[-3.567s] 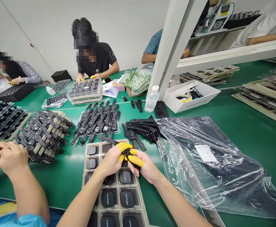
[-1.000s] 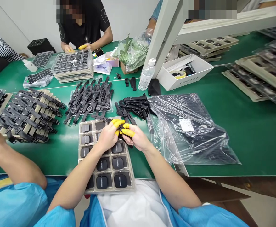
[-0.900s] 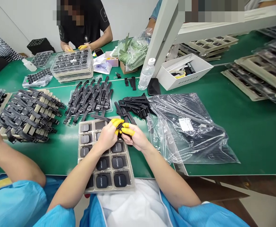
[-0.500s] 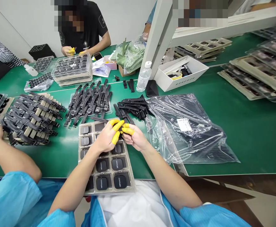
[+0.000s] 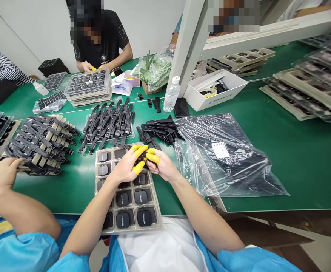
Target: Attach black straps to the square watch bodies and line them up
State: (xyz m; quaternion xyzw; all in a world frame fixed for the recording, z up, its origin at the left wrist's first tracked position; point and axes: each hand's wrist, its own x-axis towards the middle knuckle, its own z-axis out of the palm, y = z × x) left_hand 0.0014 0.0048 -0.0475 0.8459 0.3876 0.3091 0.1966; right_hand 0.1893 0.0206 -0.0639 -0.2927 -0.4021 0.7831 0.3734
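Note:
My left hand [image 5: 127, 163] and my right hand [image 5: 163, 163], with yellow finger covers on several fingertips, meet above the far right part of a tray. Between them they pinch a black watch strap [image 5: 121, 145], whose free end sticks out to the left. Fingers hide the part being gripped, so I cannot tell what it joins. Below lies the beige compartment tray [image 5: 156, 202], holding square black watch bodies [image 5: 144, 218] with pale lettering. Just beyond my hands is a pile of loose black straps [image 5: 162, 128].
A plastic bag of dark straps [image 5: 239, 158] lies right. Strapped watches cover a tray [image 5: 108, 124] ahead and a stack [image 5: 42, 139] at left, where a neighbour's hand [image 5: 2, 175] rests. A bottle [image 5: 171, 94], phone [image 5: 181, 107] and white box [image 5: 216, 90] stand behind. A person sits opposite.
Both my hands stay nearly in place, with small finger shifts around the strap. At left, the neighbour's hand has moved right along the watch stack. The view has shifted slightly.

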